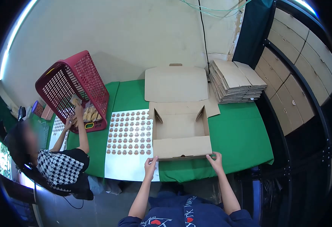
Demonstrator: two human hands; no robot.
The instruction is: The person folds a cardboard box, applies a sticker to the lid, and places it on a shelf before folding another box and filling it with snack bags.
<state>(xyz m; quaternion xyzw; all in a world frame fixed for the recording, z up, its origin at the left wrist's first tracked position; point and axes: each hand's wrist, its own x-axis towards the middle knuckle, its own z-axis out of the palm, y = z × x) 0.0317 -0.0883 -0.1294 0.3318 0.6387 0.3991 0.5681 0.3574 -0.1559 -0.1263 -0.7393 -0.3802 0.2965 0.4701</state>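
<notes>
A brown cardboard box (182, 146) stands on the green cloth in front of me, its lid (176, 85) raised at the back and its inside bare. The front wall is upright, with a small slot at its lower middle. My left hand (150, 166) is closed at the box's front left corner, thumb up along the edge. At the front right corner my right hand (215, 162) grips with thumb and fingers. Left of the box lies a white sheet of round brown stickers (129, 166), its edge close to my left hand.
Flattened cardboard boxes (238, 81) are stacked at the back right. A red plastic basket (92, 75) lies tipped on its side at the left, with packets inside. A co-worker (62, 166) reaches into it. Shelves of closed cartons (287, 68) stand to the right.
</notes>
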